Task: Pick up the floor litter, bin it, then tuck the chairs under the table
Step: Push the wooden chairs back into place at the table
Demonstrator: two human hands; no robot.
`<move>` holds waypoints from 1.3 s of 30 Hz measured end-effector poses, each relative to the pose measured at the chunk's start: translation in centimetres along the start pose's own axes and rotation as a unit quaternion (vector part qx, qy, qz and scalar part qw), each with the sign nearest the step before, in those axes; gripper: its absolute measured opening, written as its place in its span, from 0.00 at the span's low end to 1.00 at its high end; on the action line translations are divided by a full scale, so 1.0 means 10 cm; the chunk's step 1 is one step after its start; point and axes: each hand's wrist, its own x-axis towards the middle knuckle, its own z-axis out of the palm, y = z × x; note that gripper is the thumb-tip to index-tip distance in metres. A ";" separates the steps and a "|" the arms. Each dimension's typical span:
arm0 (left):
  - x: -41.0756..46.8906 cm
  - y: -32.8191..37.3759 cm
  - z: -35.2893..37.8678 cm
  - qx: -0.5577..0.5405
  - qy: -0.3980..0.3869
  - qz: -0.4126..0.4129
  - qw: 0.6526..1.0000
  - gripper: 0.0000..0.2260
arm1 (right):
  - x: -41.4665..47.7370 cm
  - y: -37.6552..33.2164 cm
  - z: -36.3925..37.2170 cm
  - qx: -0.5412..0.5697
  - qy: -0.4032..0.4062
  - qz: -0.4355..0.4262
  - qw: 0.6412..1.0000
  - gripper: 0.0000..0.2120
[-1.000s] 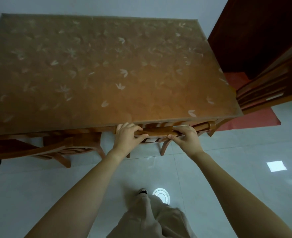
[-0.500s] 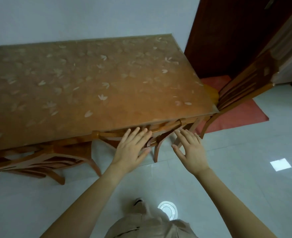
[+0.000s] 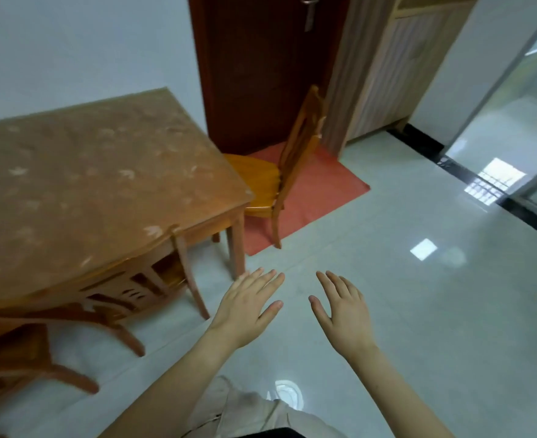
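Left hand (image 3: 248, 306) and right hand (image 3: 344, 311) are hovering spread, empty. Chair (image 3: 280, 172) w/ stiff wood (prob. weighty), center frame: grip backrest top.

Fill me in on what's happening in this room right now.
A person is tidying chairs around a wooden table. Both hands are empty and open: the left hand and right hand hover over the tiled floor, touching nothing. Two chairs along the near side sit pushed under the table. One chair at the table's end, on the red mat by the door, sticks out only partly tucked. No litter shows on the floor.
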 end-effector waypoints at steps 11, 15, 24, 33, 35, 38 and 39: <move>1.66 0.77 0.13 -0.005 0.008 0.084 0.996 0.24 | 0.63 1.23 -0.65 0.015 0.085 0.083 0.993 0.28; 2.28 0.66 0.33 -0.009 -0.009 0.093 0.996 0.24 | 1.12 1.57 -0.60 0.015 0.073 0.103 0.992 0.28; 4.20 0.19 0.28 -0.005 0.007 0.119 0.993 0.24 | 2.88 2.15 -0.85 -0.009 0.067 0.105 0.992 0.28; 5.82 -0.04 0.21 -0.033 0.048 0.053 0.997 0.23 | 4.57 2.70 -1.11 0.008 0.080 0.046 0.996 0.26; 6.06 -0.07 0.36 -0.029 0.048 0.033 0.998 0.24 | 4.92 2.90 -1.08 0.011 0.069 0.025 0.997 0.26; 6.42 -0.08 0.56 -0.021 0.053 -0.014 0.998 0.23 | 5.49 3.24 -1.02 0.010 0.036 -0.017 0.999 0.26; 6.54 -0.08 0.61 -0.023 0.057 -0.032 0.998 0.23 | 5.69 3.36 -1.02 0.008 0.026 -0.035 0.999 0.26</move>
